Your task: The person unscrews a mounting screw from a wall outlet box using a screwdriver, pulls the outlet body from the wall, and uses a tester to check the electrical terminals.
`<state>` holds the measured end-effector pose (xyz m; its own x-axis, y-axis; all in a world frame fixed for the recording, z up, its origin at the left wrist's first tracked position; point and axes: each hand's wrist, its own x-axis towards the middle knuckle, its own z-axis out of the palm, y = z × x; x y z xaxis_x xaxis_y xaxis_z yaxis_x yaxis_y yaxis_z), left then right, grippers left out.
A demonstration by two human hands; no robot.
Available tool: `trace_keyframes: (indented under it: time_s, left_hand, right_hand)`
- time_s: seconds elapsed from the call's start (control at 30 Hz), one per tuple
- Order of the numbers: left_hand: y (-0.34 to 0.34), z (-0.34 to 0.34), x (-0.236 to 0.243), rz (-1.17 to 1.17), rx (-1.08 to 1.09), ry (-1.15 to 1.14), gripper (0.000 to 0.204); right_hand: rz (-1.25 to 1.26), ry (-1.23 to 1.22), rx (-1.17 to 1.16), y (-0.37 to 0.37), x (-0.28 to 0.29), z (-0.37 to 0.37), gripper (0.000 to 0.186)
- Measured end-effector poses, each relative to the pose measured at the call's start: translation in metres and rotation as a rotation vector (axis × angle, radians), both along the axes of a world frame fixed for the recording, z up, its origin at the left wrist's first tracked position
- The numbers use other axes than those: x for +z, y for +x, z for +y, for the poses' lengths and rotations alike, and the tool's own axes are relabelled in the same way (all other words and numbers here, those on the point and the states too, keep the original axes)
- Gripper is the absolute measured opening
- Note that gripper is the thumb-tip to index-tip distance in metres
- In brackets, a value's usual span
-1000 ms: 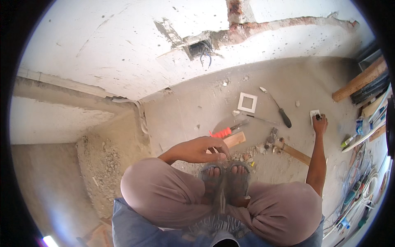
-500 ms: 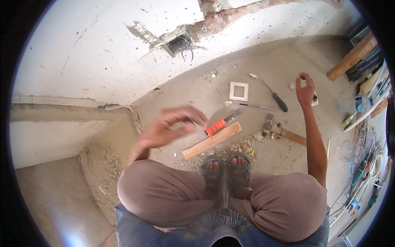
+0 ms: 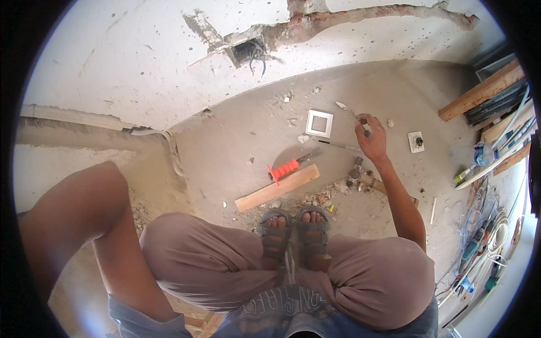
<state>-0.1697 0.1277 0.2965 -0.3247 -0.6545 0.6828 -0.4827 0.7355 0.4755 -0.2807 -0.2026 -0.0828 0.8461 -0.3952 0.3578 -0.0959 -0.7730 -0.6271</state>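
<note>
I squat on a dusty concrete floor, my sandalled feet [image 3: 294, 239] between my knees. My right hand [image 3: 373, 141] reaches forward and is closed on a dark-handled screwdriver [image 3: 360, 121], whose thin shaft points up and left. A white square cover frame [image 3: 319, 123] lies just left of that hand, and a small white socket insert [image 3: 416, 141] lies to its right. My left forearm [image 3: 79, 225] is raised close to the camera at the left, and its hand is out of the picture. A red-handled tool [image 3: 288, 168] lies beside a wooden strip [image 3: 277, 187] in front of my feet.
The plastered wall ahead has an open box hole with loose wires [image 3: 251, 52] and a chased channel. Rubble and a wooden handle [image 3: 372, 181] lie near my right arm. Planks [image 3: 479, 93], cables and bottles [image 3: 484, 225] crowd the right side. A sandy ledge [image 3: 67, 152] runs along the left.
My right hand left the socket insert, moved left and took up the screwdriver. My left hand rose from the red-handled tool and swung out of view to the left.
</note>
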Motion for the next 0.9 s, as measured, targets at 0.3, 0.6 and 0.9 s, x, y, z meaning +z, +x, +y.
trace_keyframes:
  time_s: [0.3, 0.6, 0.9]
  left_hand:
    - [-0.007, 0.015, -0.028, -0.037, -0.046, 0.025, 0.039]
    - [0.026, 0.020, -0.048, -0.090, -0.055, 0.001, 0.038]
    - [0.030, 0.029, -0.045, -0.123, -0.052, -0.016, 0.038]
  right_hand:
    - [0.107, 0.001, 0.050, -0.022, -0.003, -0.003, 0.017]
    - [0.115, -0.030, 0.040, -0.028, -0.007, 0.001, 0.016]
    - [0.093, -0.041, 0.078, -0.017, 0.002, 0.011, 0.018]
